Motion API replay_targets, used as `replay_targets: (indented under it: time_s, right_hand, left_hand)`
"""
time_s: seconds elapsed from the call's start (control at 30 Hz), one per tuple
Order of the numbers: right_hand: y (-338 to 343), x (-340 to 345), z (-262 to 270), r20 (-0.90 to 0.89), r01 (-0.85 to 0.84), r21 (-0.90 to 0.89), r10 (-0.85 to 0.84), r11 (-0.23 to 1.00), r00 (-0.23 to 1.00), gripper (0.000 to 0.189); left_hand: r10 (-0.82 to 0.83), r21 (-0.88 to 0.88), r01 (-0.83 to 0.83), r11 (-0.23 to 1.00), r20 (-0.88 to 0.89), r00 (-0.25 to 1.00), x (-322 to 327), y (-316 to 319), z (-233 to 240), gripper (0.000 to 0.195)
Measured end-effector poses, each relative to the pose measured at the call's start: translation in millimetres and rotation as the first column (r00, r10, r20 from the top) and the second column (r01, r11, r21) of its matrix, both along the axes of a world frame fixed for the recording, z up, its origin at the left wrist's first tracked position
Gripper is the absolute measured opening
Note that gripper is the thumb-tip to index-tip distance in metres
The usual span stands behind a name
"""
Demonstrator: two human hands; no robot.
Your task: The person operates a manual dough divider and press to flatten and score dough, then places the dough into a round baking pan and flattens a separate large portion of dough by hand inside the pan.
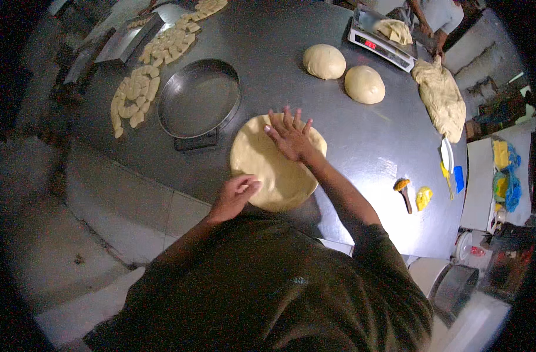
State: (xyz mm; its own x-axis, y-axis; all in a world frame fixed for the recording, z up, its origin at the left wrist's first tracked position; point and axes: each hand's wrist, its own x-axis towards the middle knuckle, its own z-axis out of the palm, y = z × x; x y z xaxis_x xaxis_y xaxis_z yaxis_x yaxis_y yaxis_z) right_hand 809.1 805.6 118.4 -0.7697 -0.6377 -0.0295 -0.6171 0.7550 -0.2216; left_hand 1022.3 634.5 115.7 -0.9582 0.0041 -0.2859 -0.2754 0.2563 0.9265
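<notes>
A flattened round of dough (276, 176) lies on the metal table (276, 48) right in front of me. My right hand (290, 136) rests palm down on its far part, fingers spread. At the near left edge of the dough is my left hand (235, 196), its fingers bent and the thumb toward the dough; nothing shows in its grasp. A round metal pan (197, 101) stands to the left of the dough, over a small dark frame (196, 141). Two smooth dough balls (324, 61) sit beyond, to the right.
Cut dough pieces (136, 94) lie at left near a metal tray (129, 37). A digital scale (380, 44) bears a dough lump (395, 31). Another person's hand (439, 50) touches a large dough mass (441, 99). A spoon (404, 196), yellow lump (423, 198) and scrapers (447, 156) lie right.
</notes>
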Motion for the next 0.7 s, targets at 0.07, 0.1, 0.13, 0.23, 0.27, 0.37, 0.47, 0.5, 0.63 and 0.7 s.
replay_targets:
  time_s: [0.07, 0.1, 0.13, 0.23, 0.27, 0.37, 0.47, 0.5, 0.63, 0.7]
  right_hand:
    - [1.4, 58.2, 40.1, -0.018, -0.265, -0.057, 0.264, 0.963, 0.964, 0.078]
    - [7.5, 82.6, 54.3, -0.038, -0.377, -0.077, 0.375, 0.923, 0.926, 0.079]
    - [10.0, 97.0, 41.8, -0.057, -0.367, -0.135, 0.363, 0.920, 0.930, 0.079]
    - [9.3, 82.8, 6.3, 0.263, -0.001, -0.570, 0.183, 0.822, 0.947, 0.081]
    - [13.7, 80.2, 13.7, 0.537, 0.294, -0.732, 0.257, 0.614, 0.803, 0.081]
    - [44.2, 72.0, 14.3, 0.777, 0.770, -0.590, 0.428, 0.243, 0.461, 0.081]
    - [86.2, 76.7, -25.9, 0.756, 0.949, -0.307, 0.624, 0.071, 0.197, 0.081]
    - [90.3, 88.5, -13.6, 0.740, 0.979, -0.204, 0.652, -0.022, 0.168, 0.081]
    - [129.7, 98.1, -37.7, 0.715, 0.948, -0.272, 0.624, -0.166, 0.314, 0.066]
    - [147.4, 106.4, -31.5, 0.714, 0.933, -0.289, 0.601, -0.213, 0.358, 0.065]
  left_hand:
    - [0.368, -0.149, -0.382, 0.912, -0.113, 0.923, 38.7, -13.1, -42.4, 0.041]
    - [0.405, -0.073, -0.403, 0.912, 0.008, 0.914, 50.4, -17.7, -65.2, 0.040]
    - [0.416, 0.000, -0.420, 0.908, 0.128, 0.900, 57.3, -21.3, -89.2, 0.038]
    - [0.415, 0.127, -0.451, 0.883, 0.236, 0.879, 13.6, 14.7, -39.7, 0.042]
    - [0.402, 0.082, -0.422, 0.903, 0.187, 0.896, 10.4, 11.2, -68.2, 0.043]
    - [0.668, 0.104, -0.660, 0.744, -0.131, 0.732, -23.9, 32.3, -109.2, 0.037]
    - [0.496, 0.191, -0.489, 0.851, 0.009, 0.868, -60.7, 67.0, -6.6, 0.042]
    - [0.348, 0.334, -0.330, 0.883, 0.007, 0.938, -67.3, 88.5, 21.5, 0.040]
    - [-0.442, 0.033, 0.484, 0.874, -0.358, 0.823, -65.1, 181.7, 98.1, 0.029]
    - [-0.707, -0.201, 0.691, 0.694, -0.374, 0.601, -55.1, 187.3, 111.9, 0.034]
